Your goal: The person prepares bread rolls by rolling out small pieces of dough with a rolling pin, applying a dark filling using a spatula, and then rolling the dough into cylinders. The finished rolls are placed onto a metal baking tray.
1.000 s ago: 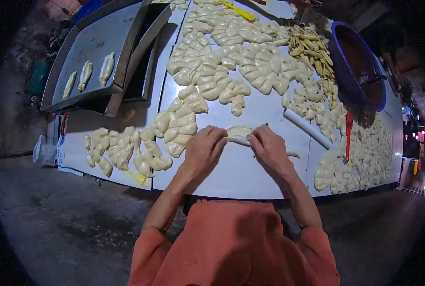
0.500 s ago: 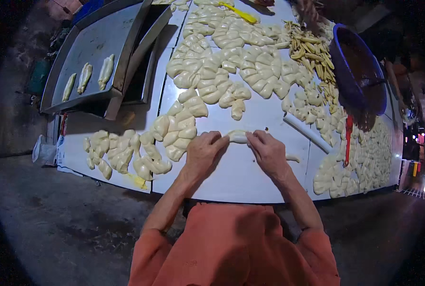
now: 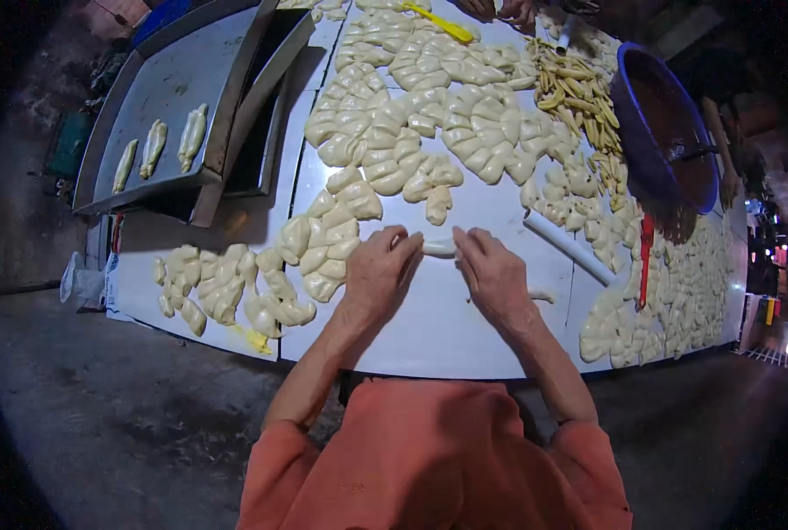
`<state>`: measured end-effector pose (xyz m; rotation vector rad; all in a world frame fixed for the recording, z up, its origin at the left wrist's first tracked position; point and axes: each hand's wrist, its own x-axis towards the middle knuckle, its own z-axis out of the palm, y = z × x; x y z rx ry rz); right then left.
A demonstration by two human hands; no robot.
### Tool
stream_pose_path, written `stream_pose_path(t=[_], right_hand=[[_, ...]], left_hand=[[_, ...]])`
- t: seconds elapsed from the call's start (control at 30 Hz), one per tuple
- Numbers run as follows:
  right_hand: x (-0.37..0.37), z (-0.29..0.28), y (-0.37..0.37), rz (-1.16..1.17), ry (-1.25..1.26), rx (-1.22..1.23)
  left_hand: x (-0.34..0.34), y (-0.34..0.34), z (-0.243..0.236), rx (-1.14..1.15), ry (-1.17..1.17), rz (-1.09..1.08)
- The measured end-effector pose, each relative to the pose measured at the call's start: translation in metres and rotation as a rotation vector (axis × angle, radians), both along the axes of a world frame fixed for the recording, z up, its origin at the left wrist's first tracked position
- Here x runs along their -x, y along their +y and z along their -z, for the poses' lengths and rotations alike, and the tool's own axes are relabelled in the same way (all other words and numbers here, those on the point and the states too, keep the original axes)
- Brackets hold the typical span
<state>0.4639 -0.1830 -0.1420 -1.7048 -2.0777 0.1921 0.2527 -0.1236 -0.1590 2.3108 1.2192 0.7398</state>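
Observation:
A short rolled piece of dough (image 3: 439,248) lies on the white tabletop between my two hands. At its left end my left hand (image 3: 382,267) is closed, with thumb and fingertips against the dough. My right hand (image 3: 493,272) holds the right end with bent fingers; its fingertips point away from me. Exactly how the fingers meet the dough is partly hidden. A thin scrap of dough (image 3: 541,296) rests beside my right wrist. Just beyond my hands sits a small cluster of cut dough pieces (image 3: 435,183).
Cut dough pieces (image 3: 487,132) cover much of the table. At far left, a metal tray (image 3: 169,93) carries three shaped pieces. On the right are a white tube (image 3: 571,249), a red tool (image 3: 647,256), peeled banana-like strips (image 3: 579,88) and a purple basin (image 3: 628,97). Another person's hands (image 3: 518,12) work opposite.
The dough between my hands looks straighter and slimmer than before, when it was arched. My fingertips have shifted slightly away from me. The other person's hands have moved left.

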Motion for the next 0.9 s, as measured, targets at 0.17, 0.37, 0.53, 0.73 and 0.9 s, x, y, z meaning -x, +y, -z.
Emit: stream_pose_path(t=[0.17,0.37,0.53,0.73,0.9], right_hand=[[-0.006,0.014,0.007,0.029,-0.049,0.055],[-0.009,0.005,0.002,-0.003,0.022,0.06],[-0.012,0.011,0.012,-0.049,0.117,0.154],[-0.041,-0.022,0.017,-0.027,0.276,0.422],[-0.087,-0.045,-0.014,0.154,0.436,0.499]], left_hand=[[-0.008,0.0,-0.002,-0.065,0.098,-0.03],[-0.002,0.001,-0.006,-0.021,0.011,0.025],[-0.008,0.004,-0.006,0.033,-0.014,0.038],[-0.017,0.005,-0.021,0.252,-0.076,0.069],[-0.058,-0.009,-0.024,0.314,-0.164,0.174]])
